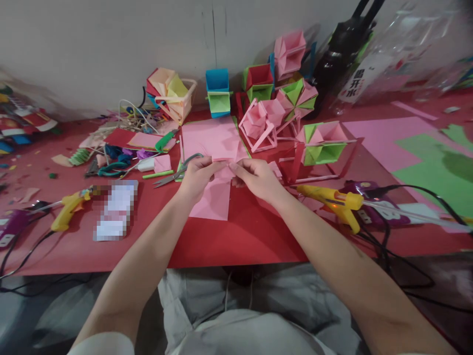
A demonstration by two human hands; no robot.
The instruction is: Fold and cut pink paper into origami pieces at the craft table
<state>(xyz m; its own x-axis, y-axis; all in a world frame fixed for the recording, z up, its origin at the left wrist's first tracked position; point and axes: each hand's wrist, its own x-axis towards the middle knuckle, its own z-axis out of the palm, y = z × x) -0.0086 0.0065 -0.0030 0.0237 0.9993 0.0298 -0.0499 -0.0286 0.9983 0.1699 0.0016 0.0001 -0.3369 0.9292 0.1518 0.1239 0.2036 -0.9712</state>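
My left hand (199, 173) and my right hand (254, 176) meet above the middle of the table. Between their pinched fingers is a small piece of pink paper (223, 170), partly hidden by the fingertips. Under my wrists lies a pink paper sheet (212, 202), and behind the hands is a stack of pink paper (209, 135) with a green edge. A pair of scissors (179, 173) lies just left of my left hand, blades pointing left.
Yellow glue guns lie on the left (71, 209) and right (332, 199), with trailing black cables. A phone (116, 209) is left of my arm. Folded paper models (258, 121) stand along the wall; a dark bottle (334, 56) and a clear bottle (364, 81) stand at the back right.
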